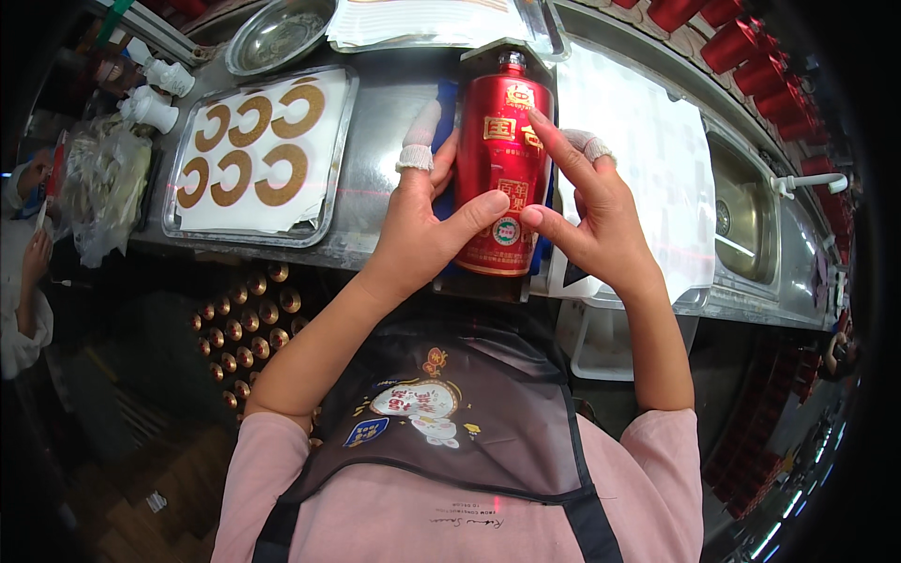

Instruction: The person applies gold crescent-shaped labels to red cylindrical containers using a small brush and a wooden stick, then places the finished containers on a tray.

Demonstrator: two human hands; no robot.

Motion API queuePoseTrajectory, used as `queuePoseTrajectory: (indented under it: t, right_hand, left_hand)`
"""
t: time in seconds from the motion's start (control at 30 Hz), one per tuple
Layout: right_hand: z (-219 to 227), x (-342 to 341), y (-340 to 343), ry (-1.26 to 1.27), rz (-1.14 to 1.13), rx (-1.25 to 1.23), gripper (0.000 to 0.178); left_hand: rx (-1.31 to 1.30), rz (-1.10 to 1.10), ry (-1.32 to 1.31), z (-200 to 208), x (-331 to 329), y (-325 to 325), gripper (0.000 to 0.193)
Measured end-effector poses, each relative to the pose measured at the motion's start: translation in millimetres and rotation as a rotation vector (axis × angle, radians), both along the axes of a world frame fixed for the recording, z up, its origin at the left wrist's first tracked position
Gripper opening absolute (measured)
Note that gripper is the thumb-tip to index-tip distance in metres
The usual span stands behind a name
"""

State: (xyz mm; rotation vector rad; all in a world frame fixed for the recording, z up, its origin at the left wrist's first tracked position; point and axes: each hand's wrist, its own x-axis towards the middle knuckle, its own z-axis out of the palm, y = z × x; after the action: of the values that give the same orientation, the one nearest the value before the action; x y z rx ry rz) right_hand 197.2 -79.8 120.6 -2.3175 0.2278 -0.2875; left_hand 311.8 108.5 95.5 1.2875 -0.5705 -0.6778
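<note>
Because the red bottle [488,159] is glossy and rounded, it could roll or skid on what looks like a blue support [448,98] beneath it if the left side were let go. It lies at the bench's front edge, neck toward twelve o'clock. The left hand [422,211] grasps its side, thumb across the lower front; the right hand [596,211] is unclasped — index finger and thumb spread over the front at one and five o'clock. A careless rub might smudge the gold marking (the knitted finger covers [419,141] could also drag on it).

The bench [385,113] is steel. At nine o'clock, a tray [340,150] carries gold C-shaped pieces [282,194], near enough for a stray forearm to nudge. A metal bowl [280,39] sits at ten, white sheeting [638,169] at three, a sink [765,220] beyond. Farther out, red vessels [737,42] stand at two, gold caps [267,310] crowd below at eight, and a co-worker's hand [36,253] shows at nine.
</note>
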Motion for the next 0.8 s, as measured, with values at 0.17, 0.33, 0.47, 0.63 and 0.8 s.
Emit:
queuePoseTrajectory:
  t: [0.17,0.33,0.47,0.63,0.8]
  right_hand:
    - [3.3,5.6,3.5,0.036,0.009,-0.039,0.077]
    - [5.4,6.1,7.3,0.067,-0.007,0.004,0.076]
    - [9.5,5.4,5.0,0.104,-0.011,0.045,0.077]
    - [11.6,7.4,1.4,0.094,-0.022,0.073,0.074]
    - [6.5,10.7,2.6,0.08,-0.024,0.054,0.07]
  left_hand:
    - [0.024,0.03,-0.07,0.3,-1.0,-5.2,0.093]
    - [0.016,0.038,-0.034,-1.0,-3.7,-4.3,0.094]
    - [0.005,0.056,-0.054,0.9,-2.3,-6.3,0.091]
    - [0.023,0.118,0.064,8.6,7.2,-16.3,0.084]
    - [-0.043,0.154,0.135,11.8,10.1,-27.1,0.061]
